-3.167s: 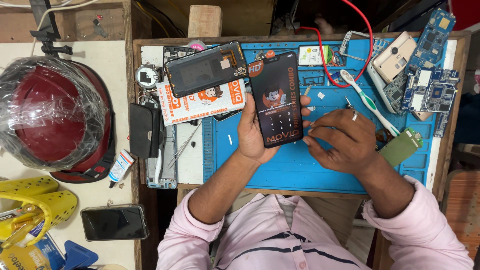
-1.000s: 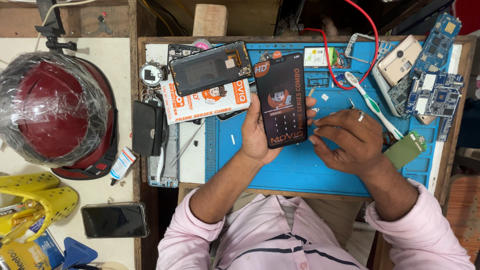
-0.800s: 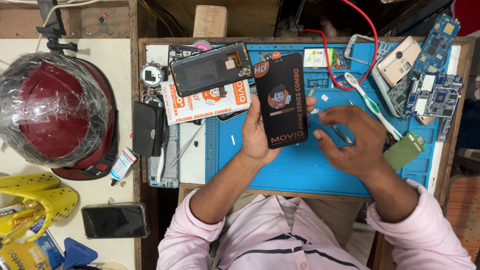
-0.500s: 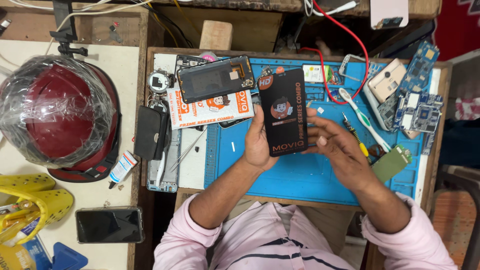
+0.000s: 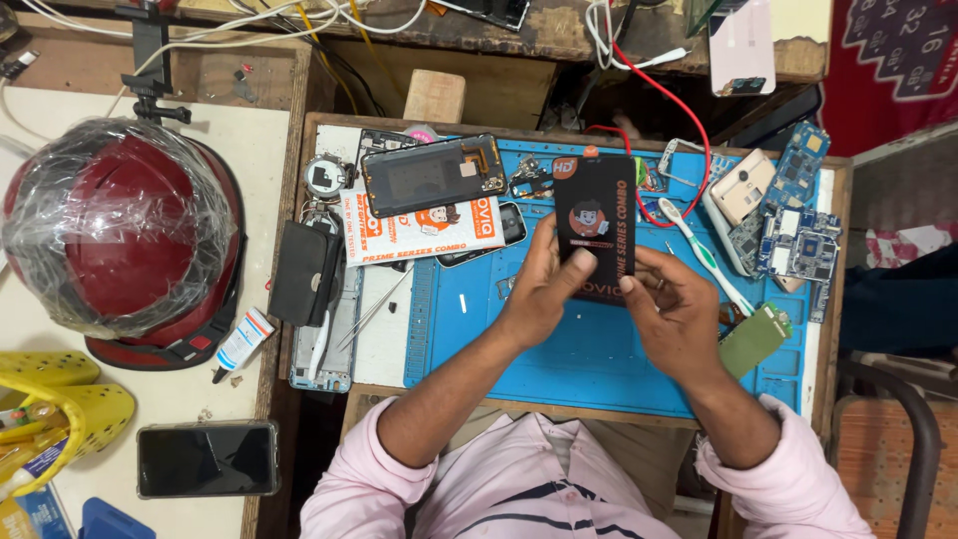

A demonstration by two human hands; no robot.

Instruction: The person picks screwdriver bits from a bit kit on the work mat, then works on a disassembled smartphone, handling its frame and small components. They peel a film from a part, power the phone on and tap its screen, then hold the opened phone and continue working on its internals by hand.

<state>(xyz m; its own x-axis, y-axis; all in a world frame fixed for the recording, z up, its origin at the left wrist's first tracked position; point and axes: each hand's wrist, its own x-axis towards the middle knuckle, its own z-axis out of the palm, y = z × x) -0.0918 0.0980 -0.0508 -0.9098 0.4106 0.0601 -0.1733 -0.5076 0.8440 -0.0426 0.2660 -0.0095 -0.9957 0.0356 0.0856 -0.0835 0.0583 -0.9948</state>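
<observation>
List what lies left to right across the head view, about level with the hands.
Red helmet → black pouch → left hand → black panel → right hand → green pad

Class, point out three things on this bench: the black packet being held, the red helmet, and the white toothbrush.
black packet (image 5: 596, 215), head view, upper front face.
red helmet (image 5: 120, 235), head view, wrapped dome.
white toothbrush (image 5: 711, 262), head view, mid-handle.

Both forearms rise from pink sleeves at 6 o'clock and converge toward 12. The left hand (image 5: 534, 294) curls with its thumb pressing up at 1 o'clock; the right hand (image 5: 674, 317) is cupped, fingers bent toward 11 o'clock, pinching
</observation>
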